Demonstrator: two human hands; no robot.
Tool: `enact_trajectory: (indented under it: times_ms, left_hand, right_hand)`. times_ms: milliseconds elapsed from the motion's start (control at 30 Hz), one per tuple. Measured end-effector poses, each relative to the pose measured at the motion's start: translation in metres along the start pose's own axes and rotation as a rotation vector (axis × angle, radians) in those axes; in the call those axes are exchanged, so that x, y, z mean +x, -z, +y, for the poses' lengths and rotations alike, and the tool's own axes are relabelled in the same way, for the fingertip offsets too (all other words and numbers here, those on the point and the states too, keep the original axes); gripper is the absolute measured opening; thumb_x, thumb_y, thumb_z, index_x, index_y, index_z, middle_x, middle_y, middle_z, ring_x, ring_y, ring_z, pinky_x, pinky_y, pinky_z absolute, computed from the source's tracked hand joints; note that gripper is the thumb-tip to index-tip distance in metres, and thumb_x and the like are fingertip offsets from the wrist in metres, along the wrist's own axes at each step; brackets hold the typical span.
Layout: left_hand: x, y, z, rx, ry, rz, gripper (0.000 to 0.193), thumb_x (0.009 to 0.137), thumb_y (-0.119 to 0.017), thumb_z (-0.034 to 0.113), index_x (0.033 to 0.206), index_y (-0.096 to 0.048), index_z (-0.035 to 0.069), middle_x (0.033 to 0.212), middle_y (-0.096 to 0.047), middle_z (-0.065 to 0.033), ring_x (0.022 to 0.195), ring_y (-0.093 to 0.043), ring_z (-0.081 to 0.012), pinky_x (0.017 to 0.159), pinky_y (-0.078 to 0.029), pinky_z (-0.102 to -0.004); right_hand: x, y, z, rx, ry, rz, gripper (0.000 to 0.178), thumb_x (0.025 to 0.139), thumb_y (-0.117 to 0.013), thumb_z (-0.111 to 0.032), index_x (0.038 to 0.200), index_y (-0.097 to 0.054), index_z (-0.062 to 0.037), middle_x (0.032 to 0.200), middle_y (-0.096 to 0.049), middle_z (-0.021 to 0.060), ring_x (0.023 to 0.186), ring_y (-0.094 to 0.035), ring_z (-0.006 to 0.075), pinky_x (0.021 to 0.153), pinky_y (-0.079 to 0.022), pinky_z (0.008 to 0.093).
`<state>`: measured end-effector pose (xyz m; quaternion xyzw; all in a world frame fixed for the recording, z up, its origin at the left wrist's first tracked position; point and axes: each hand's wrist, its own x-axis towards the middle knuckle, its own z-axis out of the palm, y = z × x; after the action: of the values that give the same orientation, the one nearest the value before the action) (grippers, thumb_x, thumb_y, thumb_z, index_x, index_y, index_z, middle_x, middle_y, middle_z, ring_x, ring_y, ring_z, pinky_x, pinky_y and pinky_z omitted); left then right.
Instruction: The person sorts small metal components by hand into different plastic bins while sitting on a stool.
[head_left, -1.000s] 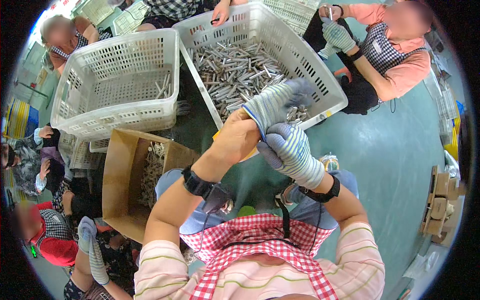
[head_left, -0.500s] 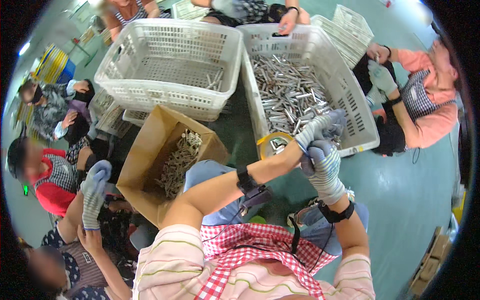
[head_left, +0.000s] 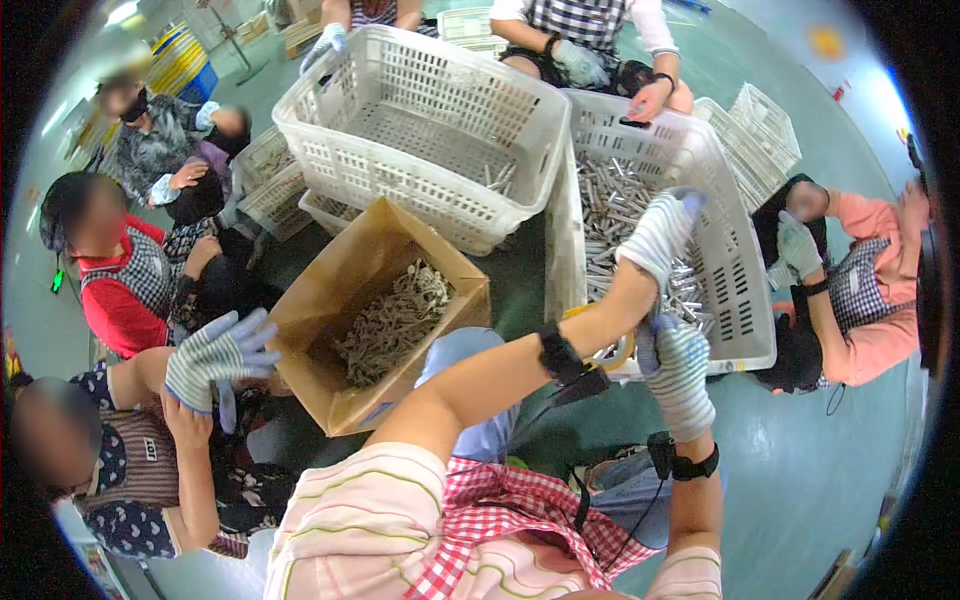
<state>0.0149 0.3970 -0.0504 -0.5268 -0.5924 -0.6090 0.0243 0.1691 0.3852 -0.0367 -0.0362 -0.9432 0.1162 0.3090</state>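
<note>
My left hand (head_left: 658, 240) wears a striped white-and-blue work glove with bluish fingertips. It is above the white crate (head_left: 735, 290) of short silvery metal tubes (head_left: 612, 205), its fingers stretched out and partly blurred. Just below it, my right hand (head_left: 682, 375), in a matching glove, has its fingers closed by my left wrist, apparently on the cuff of the left glove. Its grip is partly hidden. Beneath my left wrist, a yellow tape roll (head_left: 628, 352) shows in part at the crate's near end.
Left of my knees stands an open cardboard box (head_left: 320, 310) holding small pale metal parts (head_left: 400, 320). Beyond it is another white crate (head_left: 420, 165) with a few tubes. Co-workers sit around; a gloved hand (head_left: 215, 365) of one is at the left.
The view has swung left, so the crates and box sit farther right and lower. My left hand has stretched forward, away from my right. The co-worker's gloved hand at left has spread its fingers.
</note>
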Motion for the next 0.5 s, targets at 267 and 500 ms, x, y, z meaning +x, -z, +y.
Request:
enact_trajectory:
  times_ms: [267, 500]
  left_hand:
    - [0.009, -0.026, 0.013, -1.028, 0.852, 0.012, 0.049, 0.086, -0.045, 0.049, 0.111, -0.058, 0.008, 0.111, -0.057, -0.0062, 0.097, -0.05, -0.0201, 0.087, -0.038, -0.0321]
    - [0.03, -0.028, -0.017, -1.395, 0.661, 0.088, 0.03, 0.09, -0.05, 0.03, 0.103, -0.058, 0.005, 0.099, -0.061, -0.0059, 0.094, -0.054, -0.016, 0.091, -0.038, -0.0287]
  right_hand:
    - [-0.005, 0.007, 0.009, -0.085, 0.0, -0.033, 0.01, 0.078, -0.061, -0.01, 0.075, -0.052, -0.0053, 0.064, -0.053, 0.0131, 0.051, -0.052, 0.0317, 0.047, -0.039, 0.0415]
    - [0.003, 0.008, -0.002, -0.061, 0.017, -0.096, 0.012, 0.074, -0.062, -0.008, 0.073, -0.05, -0.0061, 0.06, -0.05, 0.01, 0.051, -0.051, 0.0302, 0.047, -0.038, 0.0415]
